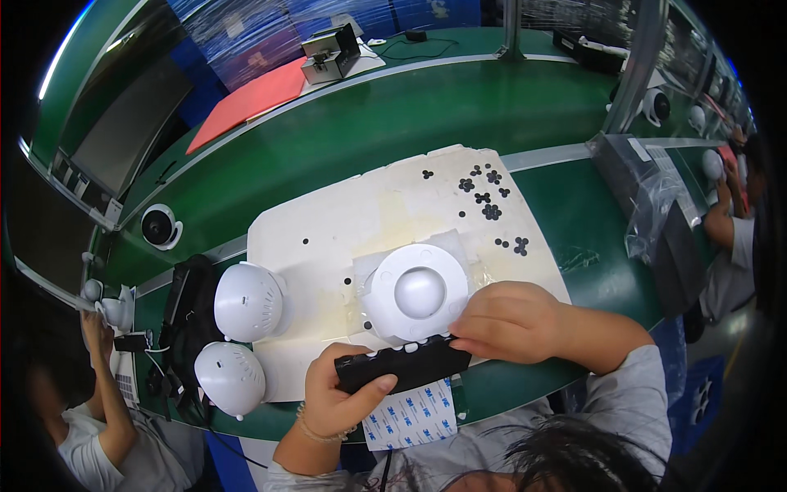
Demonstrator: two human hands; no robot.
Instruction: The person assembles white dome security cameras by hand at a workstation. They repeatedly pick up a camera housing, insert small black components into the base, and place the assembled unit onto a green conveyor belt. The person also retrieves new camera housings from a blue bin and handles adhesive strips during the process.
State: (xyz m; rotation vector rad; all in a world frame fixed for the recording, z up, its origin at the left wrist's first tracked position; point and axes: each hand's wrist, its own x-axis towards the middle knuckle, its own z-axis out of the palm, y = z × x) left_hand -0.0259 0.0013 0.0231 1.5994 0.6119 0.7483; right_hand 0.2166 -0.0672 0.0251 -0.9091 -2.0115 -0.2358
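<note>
My left hand grips the left end of a bent black adhesive-pad sheet, with its thumb across the front. White spots show along the sheet's upper edge. White backing paper with blue print hangs below it. At the sheet's upper right end, the fingers of my right hand are pinched together; what lies between the tips is hidden. Just beyond both hands, a white round housing sits with its ring-shaped base up, on a pale foam sheet.
A worn cream board covers the green bench, with small black round pads scattered at its far right. Two white camera housings stand at left, beside black cables. Another camera is farther left. Co-workers sit on both sides.
</note>
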